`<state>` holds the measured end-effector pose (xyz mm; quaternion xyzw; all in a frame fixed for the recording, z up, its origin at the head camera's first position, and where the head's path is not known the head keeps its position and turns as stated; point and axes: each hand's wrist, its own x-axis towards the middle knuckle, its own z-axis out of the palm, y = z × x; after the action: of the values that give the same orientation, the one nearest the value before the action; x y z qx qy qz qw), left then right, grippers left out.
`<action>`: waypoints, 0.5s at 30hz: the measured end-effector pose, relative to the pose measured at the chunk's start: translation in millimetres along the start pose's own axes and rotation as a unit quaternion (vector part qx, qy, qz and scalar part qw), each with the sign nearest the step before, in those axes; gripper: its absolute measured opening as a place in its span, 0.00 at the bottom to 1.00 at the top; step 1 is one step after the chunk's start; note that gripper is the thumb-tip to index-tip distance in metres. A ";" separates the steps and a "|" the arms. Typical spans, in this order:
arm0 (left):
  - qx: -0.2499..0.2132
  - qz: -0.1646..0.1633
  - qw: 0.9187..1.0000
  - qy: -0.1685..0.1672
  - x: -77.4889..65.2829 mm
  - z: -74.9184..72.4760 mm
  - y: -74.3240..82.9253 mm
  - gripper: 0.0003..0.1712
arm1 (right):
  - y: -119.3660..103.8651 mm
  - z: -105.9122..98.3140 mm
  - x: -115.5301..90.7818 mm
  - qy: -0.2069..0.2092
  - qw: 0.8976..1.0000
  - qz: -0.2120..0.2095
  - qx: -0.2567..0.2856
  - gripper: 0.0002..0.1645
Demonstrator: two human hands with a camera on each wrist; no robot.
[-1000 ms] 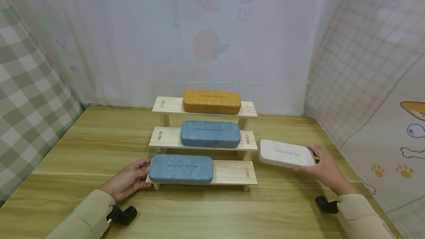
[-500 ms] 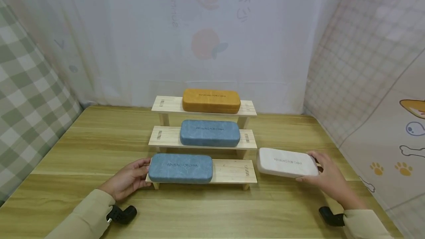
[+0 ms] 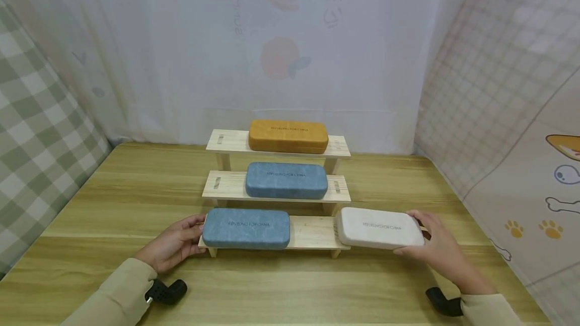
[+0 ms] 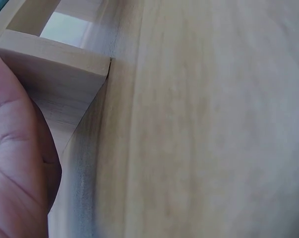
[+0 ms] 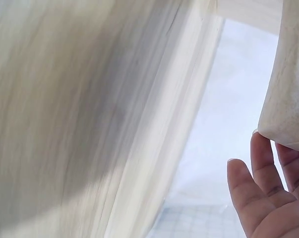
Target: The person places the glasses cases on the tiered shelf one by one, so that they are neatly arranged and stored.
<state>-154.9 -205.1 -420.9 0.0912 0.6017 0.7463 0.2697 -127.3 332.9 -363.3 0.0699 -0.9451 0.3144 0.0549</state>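
Note:
My right hand (image 3: 435, 243) grips the right end of a white glasses case (image 3: 380, 228), thumb on the near side and fingers on the far side. The case's left end overlaps the right end of the lowest tier of a wooden display rack (image 3: 312, 233); whether it touches is unclear. At the rack's left end, my left hand (image 3: 174, 243) holds the lowest tier, its fingers beside a blue glasses case (image 3: 246, 229) lying there. In the left wrist view a finger (image 4: 15, 119) meets the rack's leg (image 4: 55, 64). The right wrist view shows fingertips at the case's corner (image 5: 283, 119).
Another blue glasses case (image 3: 286, 181) lies on the middle tier and a mustard-yellow one (image 3: 288, 137) on the top tier. The rack stands on a wood-grain table (image 3: 254, 291). Printed curtains (image 3: 181, 64) hang behind and at both sides.
The white case came down and toward me, then moved left until its end overlapped the lowest tier, my right hand still holding it. My left hand stayed at the rack's left end.

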 end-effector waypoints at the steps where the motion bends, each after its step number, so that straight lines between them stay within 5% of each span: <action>1: -0.001 0.001 1.000 -0.001 0.1 -0.4 -0.5 0.39 | -2.2 1.2 0.1 -0.002 1.000 0.002 0.000 0.50; 15: -0.015 0.006 1.000 -0.004 0.4 -0.8 -2.7 0.37 | -24.2 20.8 5.0 -0.012 1.000 0.002 -0.005 0.51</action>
<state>-154.8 -205.2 -423.7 0.0935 0.5885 0.7565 0.2694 -129.5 300.7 -364.9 0.0714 -0.9475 0.3086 0.0435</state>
